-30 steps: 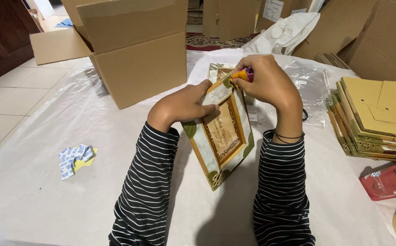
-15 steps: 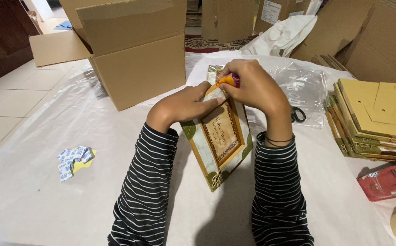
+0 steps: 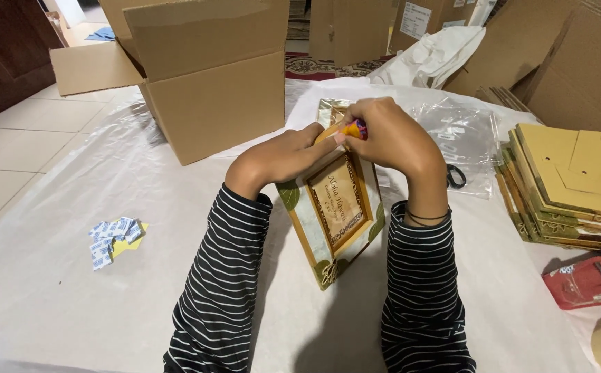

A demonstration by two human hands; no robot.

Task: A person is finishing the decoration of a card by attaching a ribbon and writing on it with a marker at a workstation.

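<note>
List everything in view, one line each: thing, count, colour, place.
decorated box: one, gold and green, upright between both hands
small item: one, orange and purple, at the box's top under the right hand
cardboard carton: one, brown, open, far left
flat boxes: a stack, gold, right
small packets: a cluster, white and blue, left
plastic bags: clear, behind the hands
tape dispenser: one, red, right edge
sheet: white, under everything
left hand: gripping the box's top
right hand: on the small item
</note>
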